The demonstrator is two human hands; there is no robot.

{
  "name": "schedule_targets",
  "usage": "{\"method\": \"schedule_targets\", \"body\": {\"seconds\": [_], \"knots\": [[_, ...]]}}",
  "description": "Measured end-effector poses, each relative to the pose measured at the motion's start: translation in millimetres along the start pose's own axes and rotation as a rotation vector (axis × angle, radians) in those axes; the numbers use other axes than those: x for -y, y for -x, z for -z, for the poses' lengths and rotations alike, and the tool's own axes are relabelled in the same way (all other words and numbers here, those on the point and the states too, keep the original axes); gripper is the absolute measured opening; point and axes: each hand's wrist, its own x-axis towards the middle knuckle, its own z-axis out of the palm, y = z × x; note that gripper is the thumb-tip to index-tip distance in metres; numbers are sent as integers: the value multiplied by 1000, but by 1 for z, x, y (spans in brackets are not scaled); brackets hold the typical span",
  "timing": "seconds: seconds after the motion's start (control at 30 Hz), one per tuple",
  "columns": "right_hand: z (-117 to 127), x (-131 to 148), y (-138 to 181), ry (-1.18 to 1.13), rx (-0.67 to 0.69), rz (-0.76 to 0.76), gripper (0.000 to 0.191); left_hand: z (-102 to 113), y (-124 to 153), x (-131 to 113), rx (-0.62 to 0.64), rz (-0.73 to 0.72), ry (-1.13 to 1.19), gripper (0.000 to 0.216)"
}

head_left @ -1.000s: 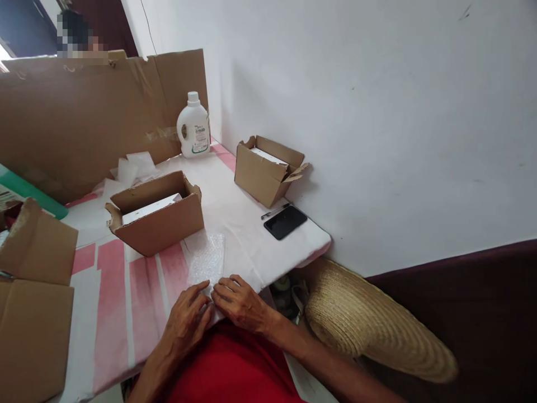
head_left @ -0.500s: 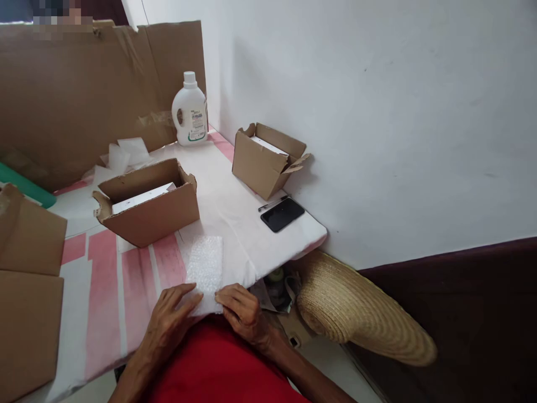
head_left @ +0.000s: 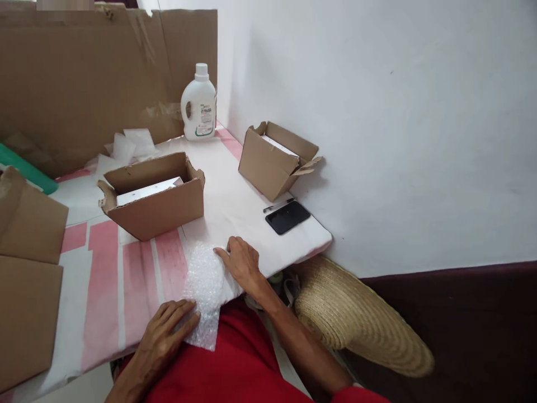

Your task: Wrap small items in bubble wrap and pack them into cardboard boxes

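Note:
A sheet of clear bubble wrap (head_left: 205, 296) lies at the near edge of the table (head_left: 235, 207), its lower end hanging over my red shirt. My left hand (head_left: 165, 330) presses flat on its near left corner, fingers stretched out. My right hand (head_left: 240, 263) rests on its far right edge, fingers spread and lying on the sheet. Neither hand grips anything else. An open cardboard box (head_left: 153, 196) with a white item inside stands just beyond the sheet.
A second open box (head_left: 274, 159) sits near the wall, with a black phone (head_left: 287, 217) and a pen (head_left: 277, 205) in front of it. A white bottle (head_left: 199, 103) stands before a tall cardboard sheet (head_left: 84, 78). Flat cartons (head_left: 29, 280) lie left. A straw hat (head_left: 361, 316) hangs below the table's right corner.
The bubble wrap has been drawn toward me over the table edge. My right hand moved up to its far edge; my left hand slid back to the near corner.

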Motion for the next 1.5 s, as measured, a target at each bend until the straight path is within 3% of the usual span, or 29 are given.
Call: {"method": "schedule_targets", "body": {"seconds": [0.27,0.43,0.7,0.83,0.9,1.0,1.1,1.27,1.4,1.5], "knots": [[-4,-19,-8,-602,23,82,18,-1,0,-1,-64,25,-9,34],[-3,-27,-4,-745,9,113,17,-1,1,-3,-110,33,-7,38],[-16,-28,-11,-280,-186,314,6,-11,-4,4,-40,14,-12,32],[-9,-28,5,-96,-297,535,8,-11,-9,7,-26,49,27,31],[-1,-28,28,-80,-210,700,13,-9,-11,8,-11,65,73,32],[6,-30,70,-31,77,875,28,-5,-15,11,36,91,146,41],[-1,-34,98,3,185,869,33,0,-19,14,62,109,202,47],[-32,-43,103,-162,-70,846,10,6,-26,20,55,183,353,36],[-47,-41,107,-387,-222,691,10,1,-33,26,45,423,437,18],[-52,-33,111,-455,-309,566,14,-6,-39,25,20,597,471,22]]}}
